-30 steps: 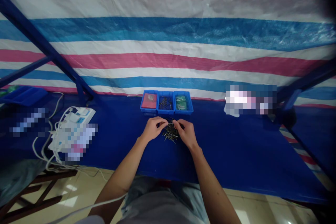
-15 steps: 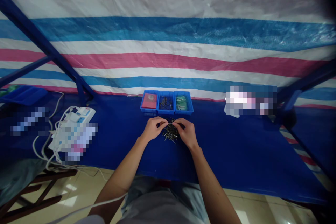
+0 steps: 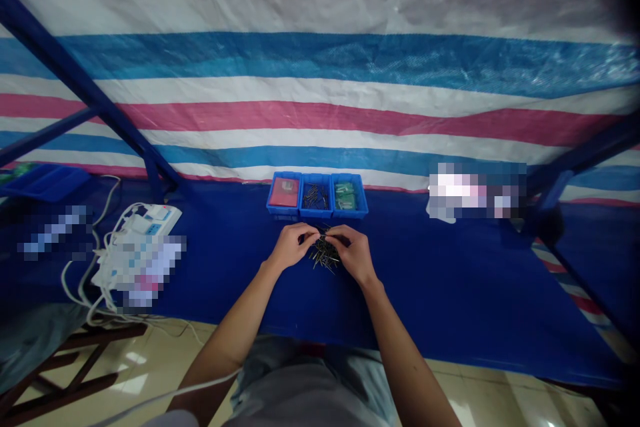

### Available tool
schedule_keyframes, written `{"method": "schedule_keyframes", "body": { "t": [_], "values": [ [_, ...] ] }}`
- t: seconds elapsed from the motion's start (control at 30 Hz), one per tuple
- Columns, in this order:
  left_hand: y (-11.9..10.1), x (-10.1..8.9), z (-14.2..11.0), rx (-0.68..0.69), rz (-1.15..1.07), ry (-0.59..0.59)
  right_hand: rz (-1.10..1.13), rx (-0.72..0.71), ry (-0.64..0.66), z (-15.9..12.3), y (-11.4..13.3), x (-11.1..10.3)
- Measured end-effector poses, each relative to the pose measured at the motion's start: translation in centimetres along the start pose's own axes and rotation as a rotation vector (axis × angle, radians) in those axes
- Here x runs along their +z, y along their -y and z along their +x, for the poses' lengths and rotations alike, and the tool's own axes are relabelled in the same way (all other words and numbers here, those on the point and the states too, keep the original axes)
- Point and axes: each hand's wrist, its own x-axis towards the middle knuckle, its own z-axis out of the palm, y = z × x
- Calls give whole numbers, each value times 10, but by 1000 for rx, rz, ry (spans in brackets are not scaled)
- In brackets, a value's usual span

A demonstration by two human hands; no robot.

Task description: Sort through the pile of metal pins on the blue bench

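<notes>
My left hand (image 3: pixel 294 245) is pinched, thumb against forefinger, just above a heap of thin metal pieces (image 3: pixel 324 256) on the table. Facing it, my right hand (image 3: pixel 354 252) is pinched too. The two sets of fingertips almost meet, with a thin metal piece between them, too small to name more exactly. Long and slim like screws or pins, the heaped pieces look dark and brassy. Behind the hands, a blue bin (image 3: pixel 316 212) in the middle of a row holds similar dark pieces.
Flanking the middle bin are a left bin (image 3: pixel 283 211) with a red packet and a right bin (image 3: pixel 350 213) with green packets. A white power strip (image 3: pixel 159 219) with cables lies left. A striped sheet (image 3: pixel 320 113) hangs behind the blue table (image 3: pixel 450 300).
My right fingertips have shifted slightly left, closer to the left fingertips. My left hand stays nearly still, and the heap and bins look unchanged.
</notes>
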Motion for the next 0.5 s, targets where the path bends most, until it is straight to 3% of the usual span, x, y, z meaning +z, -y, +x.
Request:
{"method": "schedule_keyframes", "body": {
  "t": [0.5],
  "values": [
    [0,1,-1,12,41,51,4,-17,20,-2,7,5]
  ]
}}
